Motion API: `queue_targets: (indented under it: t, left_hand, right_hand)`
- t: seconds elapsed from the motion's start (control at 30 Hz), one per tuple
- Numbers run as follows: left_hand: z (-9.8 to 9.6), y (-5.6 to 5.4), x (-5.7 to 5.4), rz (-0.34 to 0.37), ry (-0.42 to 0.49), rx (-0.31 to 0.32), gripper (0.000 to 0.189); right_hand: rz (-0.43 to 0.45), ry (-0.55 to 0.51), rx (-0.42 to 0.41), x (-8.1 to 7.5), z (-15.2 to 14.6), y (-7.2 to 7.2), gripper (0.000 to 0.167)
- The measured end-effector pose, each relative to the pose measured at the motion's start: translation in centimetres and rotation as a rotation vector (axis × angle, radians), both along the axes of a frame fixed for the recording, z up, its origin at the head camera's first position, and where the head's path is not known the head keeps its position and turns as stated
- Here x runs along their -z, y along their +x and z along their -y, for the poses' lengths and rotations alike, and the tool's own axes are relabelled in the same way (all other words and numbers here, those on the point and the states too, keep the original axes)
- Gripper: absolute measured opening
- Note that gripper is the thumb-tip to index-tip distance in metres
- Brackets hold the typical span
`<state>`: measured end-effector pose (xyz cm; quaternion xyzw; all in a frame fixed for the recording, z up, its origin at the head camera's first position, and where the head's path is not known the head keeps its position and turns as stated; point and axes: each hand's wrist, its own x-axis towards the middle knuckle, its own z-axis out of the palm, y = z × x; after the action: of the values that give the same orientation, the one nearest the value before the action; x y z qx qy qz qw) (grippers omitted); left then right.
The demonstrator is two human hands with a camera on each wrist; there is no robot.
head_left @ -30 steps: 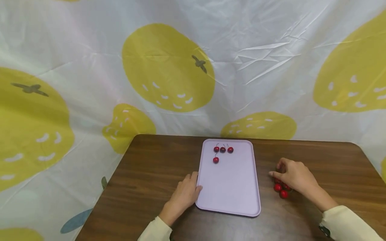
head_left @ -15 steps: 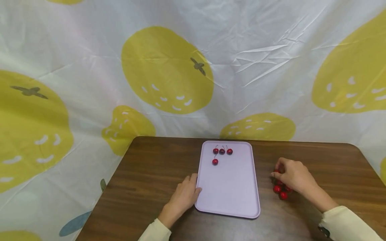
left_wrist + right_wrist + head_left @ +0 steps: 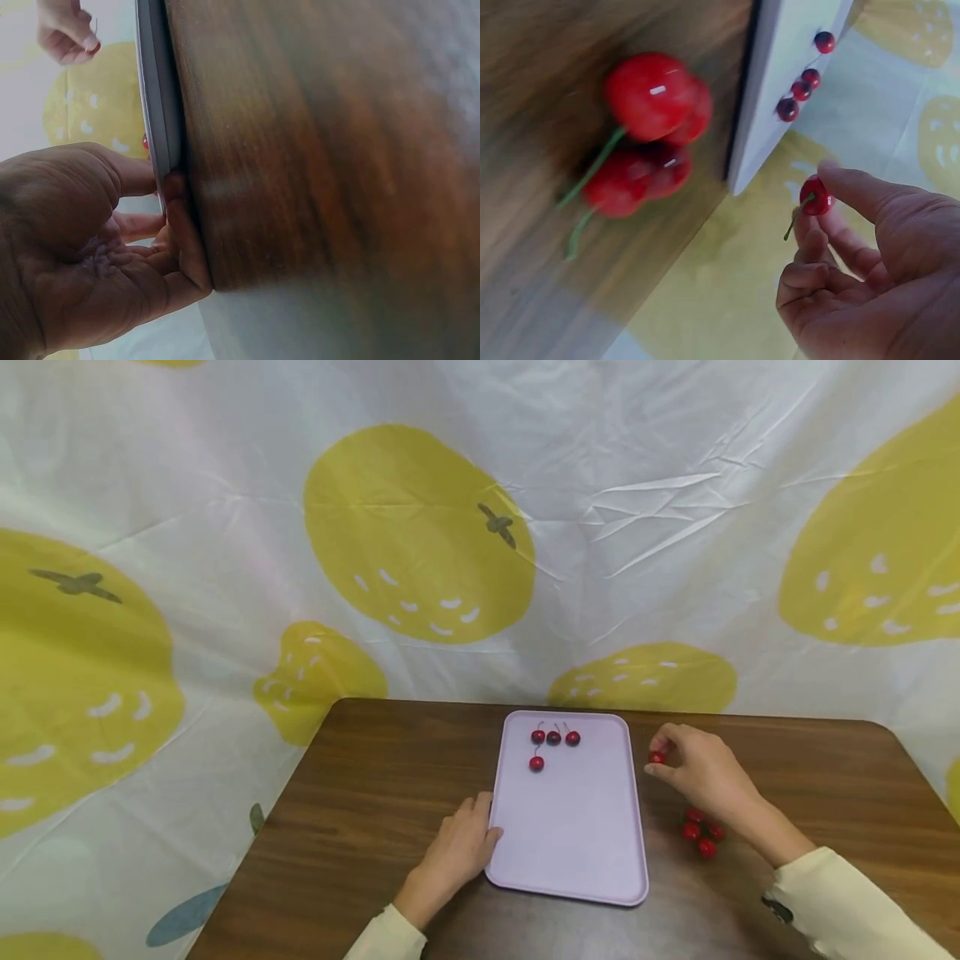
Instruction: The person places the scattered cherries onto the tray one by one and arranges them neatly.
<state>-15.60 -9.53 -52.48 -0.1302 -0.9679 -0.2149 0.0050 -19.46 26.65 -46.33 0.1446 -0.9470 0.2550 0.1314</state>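
My right hand [image 3: 701, 770] pinches a red cherry [image 3: 816, 196] with a green stem between thumb and fingertips, in the air just right of the tray. My left hand [image 3: 459, 839] grips the left edge of the pale lilac tray [image 3: 566, 839], its thumb over the rim and its fingers against the side. On the tray's far part, three cherries [image 3: 553, 738] stand in a row, stems pointing away. Another cherry [image 3: 536, 764] sits nearer, below the leftmost one. Right of the tray, several loose cherries [image 3: 707, 848] are bunched on the table, large in the right wrist view.
The brown wooden table [image 3: 397, 760] has rounded far corners. Behind it hangs a white curtain [image 3: 637, 552] printed with big yellow fruit. Bare wood shows between the tray and the loose cherries.
My right hand has picked a cherry from the bunch and carried it up and left toward the tray. My left hand and the tray have stayed in place.
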Motion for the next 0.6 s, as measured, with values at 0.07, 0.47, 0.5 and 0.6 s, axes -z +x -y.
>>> queue_targets:
  t: [0.07,0.47,0.5,0.6]
  left_hand:
    - [0.0,0.1,0.0,0.001,-0.001,0.001,0.039]
    - [0.1,0.0,0.2,-0.015,-0.004,0.01,0.04]
    - [0.1,0.0,0.2,-0.016,-0.003,0.009,0.04]
    - [0.1,0.0,0.2,-0.02,-0.001,0.007,0.04]
  right_hand:
    - [-0.022,-0.007,-0.032,-0.1,0.9,-0.4,0.024]
    - [-0.121,0.01,-0.205,0.7,5.9,-3.0,0.027]
    - [-0.128,0.008,-0.224,0.8,6.2,-3.1,0.027]
    - [-0.144,0.009,-0.269,1.2,7.1,-3.7,0.028]
